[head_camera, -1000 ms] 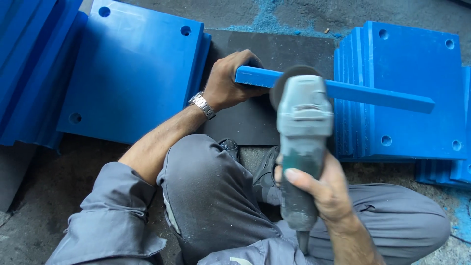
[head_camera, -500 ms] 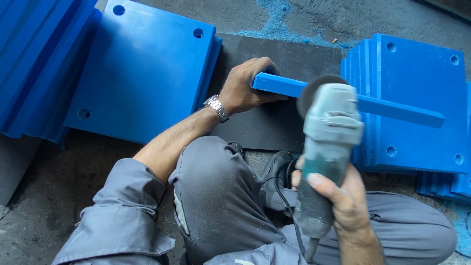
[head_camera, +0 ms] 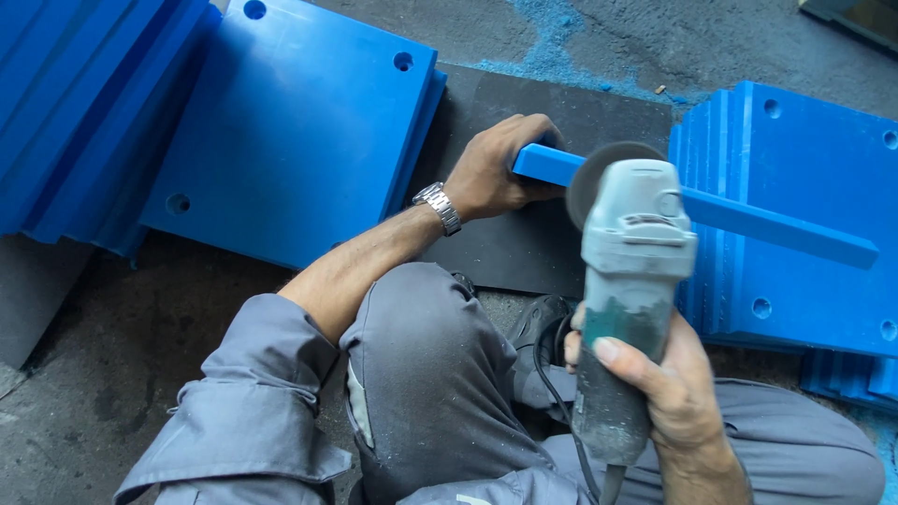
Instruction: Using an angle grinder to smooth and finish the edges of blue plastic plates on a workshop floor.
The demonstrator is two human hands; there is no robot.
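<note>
— What is shown in the hands, seen from the head camera?

— A grey-green handheld angle grinder with a dark round disc (head_camera: 629, 281) is gripped around its body by the right hand (head_camera: 659, 383), fingers wrapped tight and thumb laid across the housing. A long blue plastic plate held on edge (head_camera: 767, 223) is clasped at its near end by the left hand (head_camera: 500, 168), fingers curled over the top. A silver metal wristwatch (head_camera: 438, 206) is worn on that wrist.

— Where is the plate placed?

— It is stood on its edge over a dark flat rubber mat (head_camera: 561, 103) laid on the concrete floor, and is run from the left hand out to the right, across the front of a stack of blue drilled plastic panels (head_camera: 814, 140). The grinder's disc is held right against the plate's near side, just beside the left hand; whether it is touching cannot be told.

— And around them?

— A large blue square plastic panel with corner holes (head_camera: 299, 131) is leaned on further blue panels at the left. Blue dust (head_camera: 524, 28) is scattered over the floor beyond the mat. Grey work trousers (head_camera: 440, 374) and a rolled grey sleeve (head_camera: 253, 402) are seen below.
</note>
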